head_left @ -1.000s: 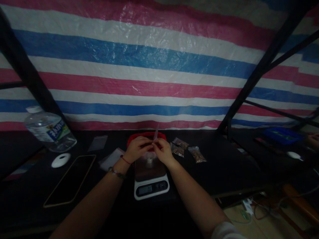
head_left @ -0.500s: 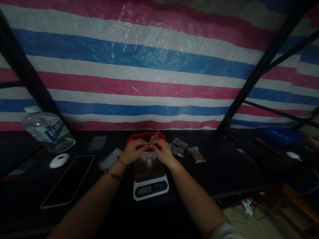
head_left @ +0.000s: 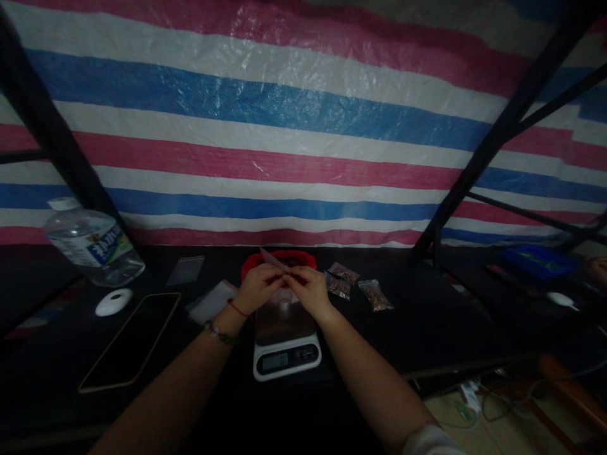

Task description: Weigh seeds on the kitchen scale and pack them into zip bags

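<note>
My left hand [head_left: 258, 285] and my right hand [head_left: 309, 289] meet above the back of a white kitchen scale [head_left: 286, 335]. Between their closed fingertips they pinch a small clear plastic bag [head_left: 275, 260], its upper part sticking up to the left. On the scale's plate stands a small clear cup [head_left: 284, 299], partly behind the hands. Just beyond my fingers is a red bowl or bag [head_left: 306, 258] with dark brown contents, half covered by the hands. Several filled zip bags [head_left: 374, 295] of brown bits lie right of my right hand.
Flat clear bags [head_left: 212, 302] lie left of the scale, with another bag [head_left: 186, 270] farther back. A phone [head_left: 133, 341], a white mouse [head_left: 114, 302] and a large clear bottle [head_left: 97, 246] are at the left. A blue tray [head_left: 538, 261] sits far right, near another person's hand.
The bag in my fingers has swung from leaning right to leaning left. Both hands stay together over the scale, and the view has shifted slightly.
</note>
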